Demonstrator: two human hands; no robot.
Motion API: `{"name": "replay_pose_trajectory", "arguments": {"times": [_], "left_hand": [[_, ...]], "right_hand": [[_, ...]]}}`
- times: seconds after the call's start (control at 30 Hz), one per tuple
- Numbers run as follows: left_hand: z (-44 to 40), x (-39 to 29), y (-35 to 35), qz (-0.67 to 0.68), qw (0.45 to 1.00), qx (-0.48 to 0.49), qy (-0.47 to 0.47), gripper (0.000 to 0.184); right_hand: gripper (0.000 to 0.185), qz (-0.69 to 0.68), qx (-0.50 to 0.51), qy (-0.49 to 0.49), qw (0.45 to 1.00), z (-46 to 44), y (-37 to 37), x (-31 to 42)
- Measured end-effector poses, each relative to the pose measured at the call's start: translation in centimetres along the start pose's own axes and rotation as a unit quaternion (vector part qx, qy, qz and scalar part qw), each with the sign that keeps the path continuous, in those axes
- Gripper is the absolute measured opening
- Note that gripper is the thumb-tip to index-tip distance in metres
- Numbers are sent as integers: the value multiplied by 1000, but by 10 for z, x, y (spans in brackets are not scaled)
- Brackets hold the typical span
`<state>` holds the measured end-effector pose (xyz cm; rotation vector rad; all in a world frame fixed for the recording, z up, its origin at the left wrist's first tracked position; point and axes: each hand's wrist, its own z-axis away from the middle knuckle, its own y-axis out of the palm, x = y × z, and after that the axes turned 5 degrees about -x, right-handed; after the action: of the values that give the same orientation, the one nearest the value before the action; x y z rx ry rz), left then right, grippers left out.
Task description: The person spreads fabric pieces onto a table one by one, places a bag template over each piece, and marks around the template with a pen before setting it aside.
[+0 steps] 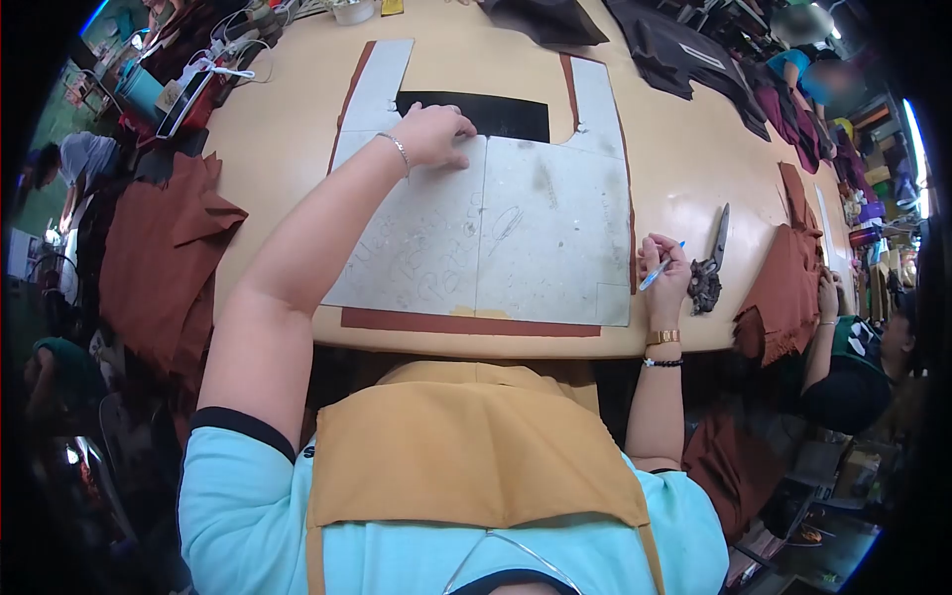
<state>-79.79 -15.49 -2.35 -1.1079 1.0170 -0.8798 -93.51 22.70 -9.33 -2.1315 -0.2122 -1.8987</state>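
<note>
A grey pattern template (pixel 555 218) with pen scribbles lies on reddish-brown fabric (pixel 471 325), which shows along its edges. In the template's upper cut-out sits a black rectangular piece (pixel 506 114). My left hand (pixel 433 136) rests over the left part of that black piece and the template's edge, fingers bent, thumb apart from them. To the right of the template, my right hand (pixel 666 268) is closed around a light-blue pen (pixel 651 278), its tip end pointing down-left. Beside it lie scissors (pixel 721 238) with dark wrapped handles.
Brown fabric (pixel 164 248) hangs over the table's left side, and more brown cloth (pixel 783 293) lies at the right. Dark cloth pieces (pixel 679 50) lie at the back. A phone (pixel 183 104) with cables stands at the left. Another person's hand (pixel 829 293) is at the right.
</note>
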Motion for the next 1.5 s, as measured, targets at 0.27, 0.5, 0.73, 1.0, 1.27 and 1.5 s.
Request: {"name": "replay_pose_trajectory", "arguments": {"times": [0.27,0.5,0.73,1.0,1.27,1.5], "left_hand": [[3,-5,0,-17,1000,11,-11,51],[13,-9,7,-15,999,-46,-21,37],[36,-2,41,51,982,-180,1,28],[63,2,65,64,960,-272,-1,35],[66,8,63,86,970,-228,-12,40],[69,6,60,84,973,-214,-19,43]], "right_hand": [[58,-98,17,0,995,-30,56,16],[24,-107,156,-56,980,-52,186,30],[15,-36,130,-138,981,-63,227,14],[8,73,158,-187,967,-56,223,25],[10,88,157,-202,963,-51,227,31],[9,106,158,-218,957,-51,227,30]]}}
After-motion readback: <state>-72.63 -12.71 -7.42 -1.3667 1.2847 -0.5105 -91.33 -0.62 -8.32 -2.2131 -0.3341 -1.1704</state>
